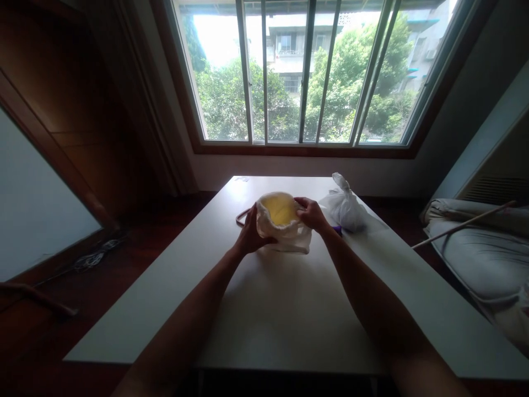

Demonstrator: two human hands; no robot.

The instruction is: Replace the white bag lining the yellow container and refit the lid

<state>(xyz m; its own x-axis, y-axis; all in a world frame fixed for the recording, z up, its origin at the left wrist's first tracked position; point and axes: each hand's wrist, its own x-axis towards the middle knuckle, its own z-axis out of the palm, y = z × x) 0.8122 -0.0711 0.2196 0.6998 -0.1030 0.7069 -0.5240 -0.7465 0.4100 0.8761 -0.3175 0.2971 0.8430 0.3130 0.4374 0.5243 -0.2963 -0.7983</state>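
We saw a crumpled, whitish bag [289, 236], round-mouthed and yellow inside, between our left hand [250, 234], cupped around its side, and right hand [311, 214], holding its rim.

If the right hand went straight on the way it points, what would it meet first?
Most likely the white bag with the yellow inside: the right hand appears to touch its rim, though depth there is unclear.
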